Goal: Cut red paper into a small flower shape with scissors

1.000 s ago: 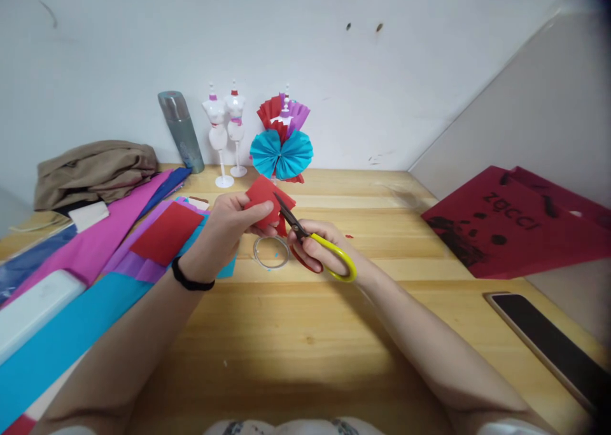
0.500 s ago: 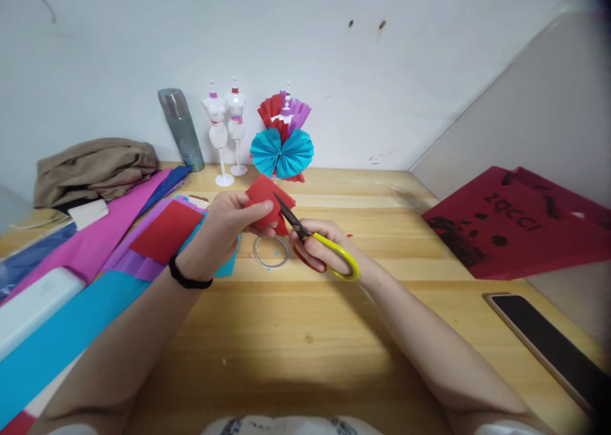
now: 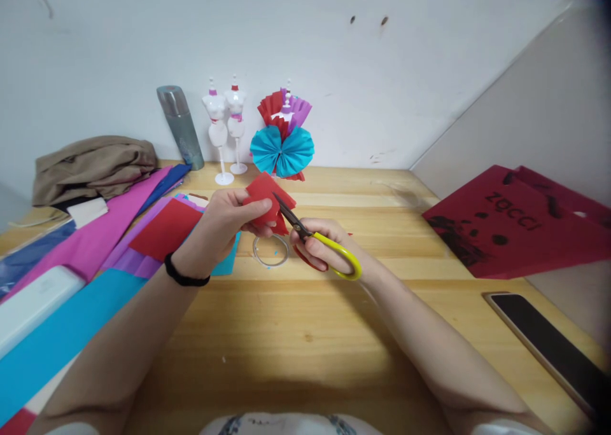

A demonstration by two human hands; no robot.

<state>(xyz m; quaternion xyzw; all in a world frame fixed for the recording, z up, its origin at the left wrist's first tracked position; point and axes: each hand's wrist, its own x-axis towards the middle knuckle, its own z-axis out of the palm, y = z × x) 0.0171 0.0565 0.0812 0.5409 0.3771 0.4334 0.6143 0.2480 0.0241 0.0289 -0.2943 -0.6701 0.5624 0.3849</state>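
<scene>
My left hand (image 3: 233, 215) pinches a piece of red paper (image 3: 264, 190), thumb on top and fingers underneath, above the table. In my right hand (image 3: 324, 241) is a pair of scissors (image 3: 342, 257) with yellow and red handles and dark blades. The blades lie across the right part of the red paper, pointing up and left. Under the paper a thin wire ring (image 3: 270, 263) lies on the wood, with tiny blue scraps in it. Behind stands a small mannequin (image 3: 287, 104) dressed in red and purple pleats with a blue pleated bow (image 3: 282, 153).
Two white mannequins (image 3: 218, 133) and a grey bottle (image 3: 180, 126) stand by the wall. Coloured paper sheets (image 3: 165, 231), a white box (image 3: 41, 308) and a brown cloth (image 3: 95, 168) lie left. A red bag (image 3: 506, 238) and a phone (image 3: 544, 346) are at right.
Both hands keep nearly the same pose. My left hand and the red paper have shifted very slightly left; the scissors stay across the paper.
</scene>
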